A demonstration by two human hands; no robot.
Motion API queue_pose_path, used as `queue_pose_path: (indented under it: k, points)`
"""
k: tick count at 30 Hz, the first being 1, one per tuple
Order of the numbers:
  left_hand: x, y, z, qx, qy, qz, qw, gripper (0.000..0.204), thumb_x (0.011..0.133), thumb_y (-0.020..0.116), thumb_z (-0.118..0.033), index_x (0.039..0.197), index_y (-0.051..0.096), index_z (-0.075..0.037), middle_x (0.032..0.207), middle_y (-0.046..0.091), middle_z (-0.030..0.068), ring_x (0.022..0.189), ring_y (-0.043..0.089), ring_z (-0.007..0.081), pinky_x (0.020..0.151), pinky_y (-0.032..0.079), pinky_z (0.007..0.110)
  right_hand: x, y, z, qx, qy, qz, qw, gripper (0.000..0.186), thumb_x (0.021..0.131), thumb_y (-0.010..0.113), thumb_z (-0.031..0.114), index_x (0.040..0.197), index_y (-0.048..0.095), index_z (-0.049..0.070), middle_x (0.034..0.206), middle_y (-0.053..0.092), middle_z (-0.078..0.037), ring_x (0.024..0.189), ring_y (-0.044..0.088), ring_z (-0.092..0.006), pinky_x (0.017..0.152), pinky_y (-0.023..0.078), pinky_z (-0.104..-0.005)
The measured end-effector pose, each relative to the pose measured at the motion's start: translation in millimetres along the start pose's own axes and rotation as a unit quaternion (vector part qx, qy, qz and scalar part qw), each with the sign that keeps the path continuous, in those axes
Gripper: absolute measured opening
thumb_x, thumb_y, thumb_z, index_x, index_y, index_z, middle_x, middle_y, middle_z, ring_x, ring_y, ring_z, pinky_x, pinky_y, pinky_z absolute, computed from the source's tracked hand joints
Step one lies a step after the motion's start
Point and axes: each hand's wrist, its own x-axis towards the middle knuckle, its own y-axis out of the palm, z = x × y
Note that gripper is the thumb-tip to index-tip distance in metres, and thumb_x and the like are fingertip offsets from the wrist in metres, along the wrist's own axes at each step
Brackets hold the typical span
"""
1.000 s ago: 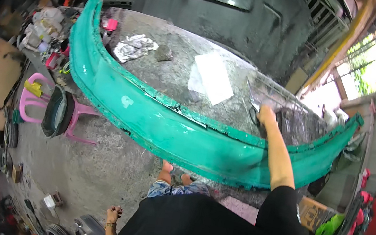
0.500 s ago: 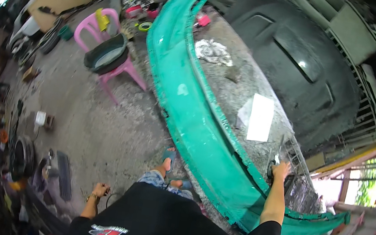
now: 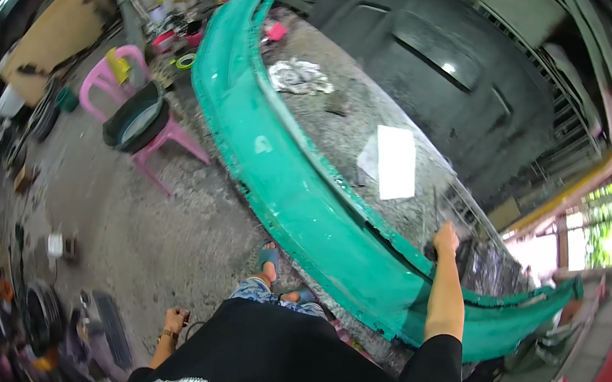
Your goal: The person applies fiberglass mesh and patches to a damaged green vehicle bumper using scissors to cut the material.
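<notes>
our right hand (image 3: 445, 237) grips the top edge of the green bumper (image 3: 284, 179), long, light and likely floppy, best held mid-span, while our left hand (image 3: 175, 322) hangs loosely curled, holding nothing we can make out.

Counted in the workshop yard

One green car bumper (image 3: 298, 190), one pink plastic chair (image 3: 111, 84), one white paper sheet (image 3: 396, 164), one crumpled rag (image 3: 300, 76), two hands (image 3: 446, 236), left (image 3: 176, 321).
</notes>
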Motion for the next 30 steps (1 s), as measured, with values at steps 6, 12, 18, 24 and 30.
queue_pose_path:
  k: [6, 12, 18, 24, 30]
  points:
    - [21, 12, -78, 0.094, 0.2, -0.027, 0.975, 0.028, 0.086, 0.063, -0.018, 0.067, 0.053, -0.001, 0.059, 0.057, 0.0057, 0.053, 0.054, 0.0118, 0.05, 0.043, 0.028, -70, -110, 46, -0.028, -0.223, -0.263, 0.938, 0.032, 0.081, 0.059, 0.013, 0.107, 0.043, 0.002, 0.095, 0.062, -0.025, 0.085, 0.062, -0.0403, 0.071, 0.046, -0.0522]
    - [-36, 152, -278, -0.088, 0.233, 0.174, 0.953, 0.027, 0.091, 0.059, -0.024, 0.073, 0.054, -0.005, 0.065, 0.056, 0.0015, 0.057, 0.052, 0.0078, 0.05, 0.038, 0.022, -147, -136, 32, 0.178, -0.193, -0.049, 0.964, 0.04, 0.088, 0.056, 0.023, 0.115, 0.046, -0.005, 0.109, 0.054, -0.021, 0.104, 0.052, -0.0326, 0.087, 0.041, -0.0407]
    - [-74, 272, -380, -0.081, 0.156, 0.339, 0.924, 0.046, 0.085, 0.06, -0.052, 0.078, 0.057, -0.007, 0.071, 0.062, 0.0035, 0.061, 0.057, 0.0099, 0.054, 0.041, 0.023, -218, -103, 40, 0.514, -0.15, 0.231, 0.812, 0.041, 0.083, 0.06, 0.006, 0.122, 0.05, -0.002, 0.1, 0.052, -0.004, 0.092, 0.05, -0.0145, 0.085, 0.04, -0.0242]
    - [-64, 345, -392, -0.074, 0.057, 0.333, 0.938, 0.059, 0.074, 0.063, -0.066, 0.08, 0.05, -0.009, 0.072, 0.06, 0.006, 0.063, 0.059, 0.0132, 0.051, 0.045, 0.027, -225, -99, 21, 0.455, -0.014, 0.456, 0.765, 0.031, 0.079, 0.074, 0.016, 0.097, 0.053, 0.005, 0.077, 0.058, -0.002, 0.07, 0.057, -0.0094, 0.064, 0.044, -0.024]
    - [-52, 356, -369, -0.096, 0.076, 0.304, 0.945, 0.038, 0.08, 0.067, -0.044, 0.084, 0.049, -0.011, 0.077, 0.055, 0.0038, 0.066, 0.058, 0.0123, 0.05, 0.047, 0.026, -182, -106, 8, 0.412, -0.065, 0.601, 0.682, 0.035, 0.085, 0.065, 0.041, 0.092, 0.056, 0.008, 0.074, 0.059, -0.004, 0.068, 0.058, -0.0129, 0.064, 0.046, -0.0264]
